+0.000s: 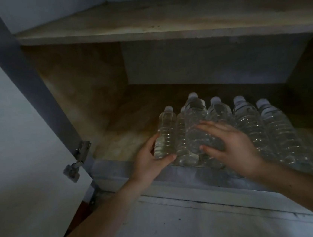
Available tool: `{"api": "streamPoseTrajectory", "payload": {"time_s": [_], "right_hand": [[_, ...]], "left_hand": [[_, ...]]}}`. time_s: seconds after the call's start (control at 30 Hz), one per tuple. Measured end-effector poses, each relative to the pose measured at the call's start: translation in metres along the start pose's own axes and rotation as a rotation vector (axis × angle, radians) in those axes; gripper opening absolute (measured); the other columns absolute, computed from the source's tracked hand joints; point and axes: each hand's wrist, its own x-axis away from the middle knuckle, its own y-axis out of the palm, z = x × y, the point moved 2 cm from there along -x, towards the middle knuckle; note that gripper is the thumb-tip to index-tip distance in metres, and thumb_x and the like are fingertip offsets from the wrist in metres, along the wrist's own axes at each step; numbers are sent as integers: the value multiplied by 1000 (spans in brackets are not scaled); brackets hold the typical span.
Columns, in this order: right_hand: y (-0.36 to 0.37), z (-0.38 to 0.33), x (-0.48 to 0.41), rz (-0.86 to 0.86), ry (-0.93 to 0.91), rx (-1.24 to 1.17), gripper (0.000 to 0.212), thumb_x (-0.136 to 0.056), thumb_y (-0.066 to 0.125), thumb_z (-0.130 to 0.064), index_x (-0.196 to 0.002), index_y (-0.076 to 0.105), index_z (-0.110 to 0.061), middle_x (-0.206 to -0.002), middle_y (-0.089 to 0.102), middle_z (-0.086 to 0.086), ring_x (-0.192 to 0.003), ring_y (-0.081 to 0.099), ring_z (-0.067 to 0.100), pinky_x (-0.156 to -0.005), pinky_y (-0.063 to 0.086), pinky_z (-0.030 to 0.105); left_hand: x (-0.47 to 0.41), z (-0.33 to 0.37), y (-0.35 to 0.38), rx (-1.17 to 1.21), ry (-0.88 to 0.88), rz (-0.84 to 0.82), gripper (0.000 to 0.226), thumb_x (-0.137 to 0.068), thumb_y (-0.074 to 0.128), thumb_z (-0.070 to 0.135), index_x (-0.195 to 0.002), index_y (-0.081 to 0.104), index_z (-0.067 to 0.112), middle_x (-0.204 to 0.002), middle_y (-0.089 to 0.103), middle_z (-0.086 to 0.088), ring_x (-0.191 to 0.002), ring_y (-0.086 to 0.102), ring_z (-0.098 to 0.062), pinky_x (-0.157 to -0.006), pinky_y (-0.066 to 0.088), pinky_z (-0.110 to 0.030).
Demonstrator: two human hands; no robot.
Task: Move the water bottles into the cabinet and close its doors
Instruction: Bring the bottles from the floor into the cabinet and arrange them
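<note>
At the front of the lower shelf (pixel 117 127) of the cabinet (pixel 118 168), a left hand (pixel 152 158) is gripping the leftmost bottle (pixel 165 133) and a right hand (pixel 228 145) is clasping a middle bottle (pixel 194 125), both upright, their row running toward three o'clock and bare shelf lying at twelve.

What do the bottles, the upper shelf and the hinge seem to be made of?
The bottles look like clear thin plastic: ribbed, glossy. The upper shelf is probably wood board: matte, stained, faint grain. The hinge looks metal: dull silver glints.
</note>
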Motion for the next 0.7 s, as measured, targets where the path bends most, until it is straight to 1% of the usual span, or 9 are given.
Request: {"api": "streamPoseTrajectory", "payload": {"time_s": [0.07, 0.17, 0.27, 0.33, 0.37, 0.47, 0.53, 0.63, 0.7], "right_hand": [[1, 0, 0, 17, 4, 6, 56, -87, 68, -35, -139, 49, -36, -138, 37, -26, -128, 32, -2, -108, 19, 20], [0, 0, 1, 33, 17, 13, 55, -87, 70, -34, -139, 51, -33, -139, 38, -24, -128, 31, -1, -110, 16, 21], [1, 2, 0, 33, 24, 1, 55, -86, 70, -34, -138, 53, -31, -139, 39, -24, -128, 32, -2, -109, 14, 14], [2, 2, 1, 40, 16, 4, 55, -86, 71, -33, -138, 54, -30, -139, 42, -22, -127, 33, -2, -110, 14, 13], [2, 3, 0, 50, 10, 6, 54, -86, 72, -33, -138, 55, -30, -138, 44, -21, -127, 34, -2, -111, 15, 16], [1, 2, 0, 54, -4, -3, 54, -86, 72, -32, -137, 55, -29, -138, 49, -16, -126, 38, 0, -113, 20, 24], [0, 1, 0, 59, -19, 0, 54, -85, 72, -32, -137, 55, -28, -140, 52, -10, -126, 40, 2, -113, 23, 27], [0, 1, 0, 52, -21, 0, 55, -86, 73, -31, -137, 55, -28, -142, 53, -7, -126, 38, 1, -113, 22, 27], [0, 0, 0, 54, -24, 2, 55, -86, 73, -30, -137, 55, -28, -142, 53, -7, -126, 39, 2, -113, 22, 26]], "left_hand": [[-1, 0, 1, 21, 2, 10, 77, -70, 87, 8, -137, 53, 24, -107, 68, 19, -94, 65, 10, -79, 50, -9], [-1, 2, 2, 43, 22, 22, 74, -70, 87, 8, -136, 55, 20, -108, 69, 17, -94, 66, 9, -79, 51, -10], [2, 1, 2, 22, 46, 31, 72, -71, 87, 9, -135, 56, 20, -108, 69, 17, -94, 65, 11, -78, 49, -8], [4, 1, 2, -13, 57, 25, 74, -72, 86, 12, -138, 54, 20, -111, 68, 16, -97, 65, 9, -80, 49, -8], [4, 3, 1, -61, 67, 19, 76, -72, 87, 16, -140, 51, 21, -116, 65, 15, -103, 64, 5, -85, 48, -10], [3, 7, 0, -324, 171, -32, 85, -70, 88, 33, -143, 45, 29, -144, 38, 8, -130, 40, -5, -104, 34, -17], [0, 8, 4, -368, 237, -109, 87, -67, 88, 37, -144, 46, 31, -155, 25, 8, -141, 25, -10, -114, 27, -25], [-4, 5, 15, -520, 287, -138, 90, -65, 86, 48, -144, 47, 33, -158, 23, 11, -146, 12, -19, -119, 19, -41], [-6, 3, 19, -552, 307, -73, 86, -65, 86, 50, -142, 50, 32, -156, 30, 10, -145, 13, -25, -118, 18, -41]]}}
